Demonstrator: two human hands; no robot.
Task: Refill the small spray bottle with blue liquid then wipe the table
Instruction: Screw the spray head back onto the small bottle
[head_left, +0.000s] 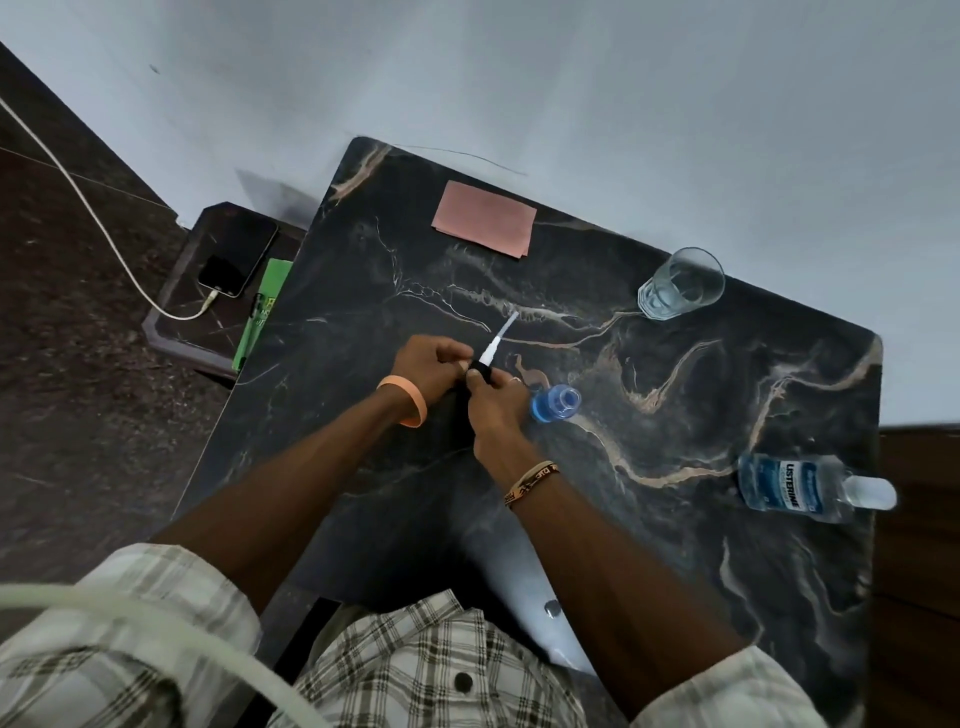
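The small spray bottle (555, 404) stands open on the dark marble table (675, 364), with blue liquid inside and no top on it. Just left of it both my hands hold the black spray head (480, 370), whose white dip tube (500, 338) points up and away. My left hand (431, 364) pinches the head from the left. My right hand (493, 400) grips it from below. A large bottle of blue liquid (795, 486) lies on its side near the table's right edge. A folded pink cloth (483, 218) lies at the far side.
A clear glass (680, 283) with some water stands at the far right. Left of the table, a lower stand holds a phone (236, 260) on a white charging cable (78, 192) and a green booklet (260, 312). A pale wall runs behind the table.
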